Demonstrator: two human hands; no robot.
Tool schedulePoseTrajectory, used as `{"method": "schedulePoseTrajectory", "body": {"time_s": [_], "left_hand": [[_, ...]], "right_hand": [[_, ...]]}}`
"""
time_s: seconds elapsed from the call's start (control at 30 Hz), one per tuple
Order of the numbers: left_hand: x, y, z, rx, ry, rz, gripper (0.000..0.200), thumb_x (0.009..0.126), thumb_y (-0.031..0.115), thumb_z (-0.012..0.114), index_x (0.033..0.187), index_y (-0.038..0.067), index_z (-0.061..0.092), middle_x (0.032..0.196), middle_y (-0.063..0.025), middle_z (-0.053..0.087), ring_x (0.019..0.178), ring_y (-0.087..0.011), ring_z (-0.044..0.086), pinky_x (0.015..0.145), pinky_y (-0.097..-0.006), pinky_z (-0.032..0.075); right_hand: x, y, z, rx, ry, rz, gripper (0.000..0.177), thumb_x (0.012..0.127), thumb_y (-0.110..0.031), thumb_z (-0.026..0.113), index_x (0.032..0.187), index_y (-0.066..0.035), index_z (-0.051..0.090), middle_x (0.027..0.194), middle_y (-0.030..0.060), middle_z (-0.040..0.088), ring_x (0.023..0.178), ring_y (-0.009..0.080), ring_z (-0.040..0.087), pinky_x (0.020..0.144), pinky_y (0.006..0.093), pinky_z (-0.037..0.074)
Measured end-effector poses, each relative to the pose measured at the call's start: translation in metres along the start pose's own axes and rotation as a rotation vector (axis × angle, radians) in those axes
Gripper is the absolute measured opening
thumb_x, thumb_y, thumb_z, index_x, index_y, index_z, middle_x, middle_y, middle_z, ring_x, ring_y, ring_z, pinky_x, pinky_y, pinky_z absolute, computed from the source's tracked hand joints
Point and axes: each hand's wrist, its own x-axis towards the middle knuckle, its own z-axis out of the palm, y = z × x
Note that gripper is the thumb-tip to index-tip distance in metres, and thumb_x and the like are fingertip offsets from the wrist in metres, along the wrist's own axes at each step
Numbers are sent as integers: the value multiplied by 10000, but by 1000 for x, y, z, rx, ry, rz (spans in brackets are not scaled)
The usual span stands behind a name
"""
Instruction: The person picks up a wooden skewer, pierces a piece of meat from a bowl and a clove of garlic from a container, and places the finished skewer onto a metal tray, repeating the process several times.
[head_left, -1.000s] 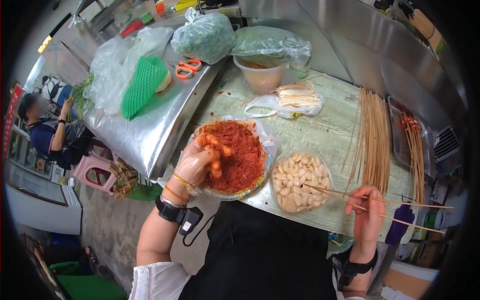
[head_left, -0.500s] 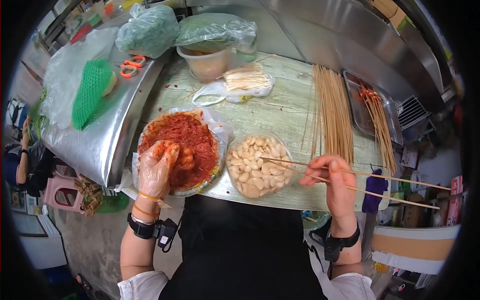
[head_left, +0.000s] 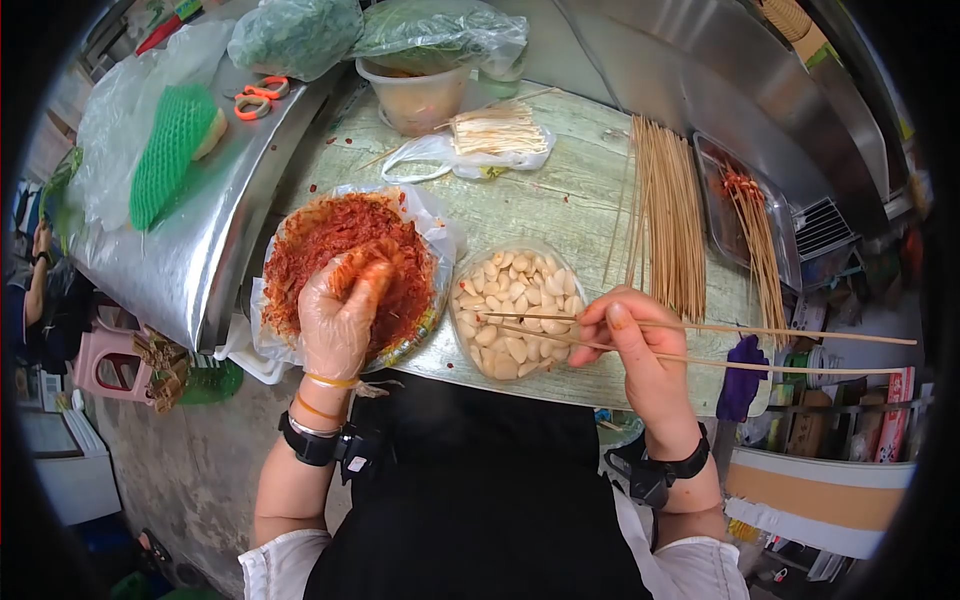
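My right hand [head_left: 640,345] is closed around two long bamboo skewers [head_left: 780,332], held nearly level. Their pointed tips reach left over a clear round tub of peeled garlic cloves [head_left: 515,345]. In a thin clear plastic glove, my left hand [head_left: 342,305] is closed in a pinch over a bowl of red, sauce-coated shredded or minced food [head_left: 330,225]. Red sauce coats the gloved fingertips, and what they grip is hidden. The bowl is lined with a white plastic bag [head_left: 440,235], and rubber bands circle the glove's cuff.
A thick row of bare bamboo skewers [head_left: 670,220] lies on the right, beside a metal tray [head_left: 712,160] with loaded skewers [head_left: 755,240]. Pale thin sticks [head_left: 497,128] lie on a bag at the back. Orange scissors [head_left: 258,98] rest on the steel surface [head_left: 215,250] at left.
My left hand has shifted right over the red food, fingers still closed. The skewers in my right hand have moved left, their tips farther over the garlic.
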Motion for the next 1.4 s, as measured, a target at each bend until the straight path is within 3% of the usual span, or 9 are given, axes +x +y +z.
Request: {"method": "schedulePoseTrajectory", "body": {"time_s": [0.3,0.6,0.77,0.83,0.93,1.03,1.13,1.2,1.4], "left_hand": [[-7,-7,5,98,-10,13,188,864,-12,551,1026,-56,636,931,-80,670,835,-116,611,742,-245,497],[-6,1,4,-73,-68,-44,196,892,25,533,1043,-65,619,945,-91,659,832,-128,616,738,-255,504],[-15,14,6,-601,-262,-275,380,936,253,534,1154,-58,533,1048,-158,627,891,-212,634,776,-352,538],[-14,18,4,-579,-410,-276,444,949,308,495,1183,-69,506,1108,-208,597,940,-271,630,810,-412,534],[-18,20,2,-545,-385,-267,459,948,309,498,1207,-70,495,1119,-205,593,953,-275,628,825,-410,528],[-19,30,1,-466,-422,-245,470,945,310,504,1224,-68,488,1130,-192,590,959,-253,625,837,-393,524],[-22,32,7,-362,-387,-260,417,926,220,546,1225,-65,493,1133,-169,590,977,-225,618,849,-363,518],[-26,26,11,-274,-347,-137,376,891,102,572,1222,-63,500,1129,-149,591,976,-199,614,854,-339,516],[-26,33,8,-283,-286,-238,364,881,45,547,1223,-69,496,1132,-140,586,997,-195,606,867,-328,512]], "right_hand": [[13,16,17,-116,-105,-23,284,981,-213,453,876,20,576,829,63,547,674,133,623,599,232,497],[19,27,-10,315,185,37,336,991,-274,407,893,12,553,744,112,597,606,191,626,553,279,528],[29,29,-3,555,151,106,319,984,-256,416,882,16,547,734,116,590,591,197,612,549,288,529],[31,27,5,628,110,134,314,982,-251,417,881,18,545,732,117,587,590,199,609,547,290,528],[28,14,18,524,99,79,324,985,-253,402,889,22,545,740,117,584,598,202,609,551,295,529],[20,-2,27,331,11,-167,319,984,-239,405,876,18,558,741,113,580,606,199,612,564,293,524],[16,-9,37,70,-28,-307,285,973,-205,434,853,10,577,757,108,588,614,182,609,567,281,505],[17,-16,38,-301,-148,-534,212,942,-155,487,859,5,600,790,108,607,630,182,603,568,271,487],[10,-28,47,-408,-206,-542,303,966,-259,446,871,-13,596,785,109,604,675,186,601,630,287,471]]}}
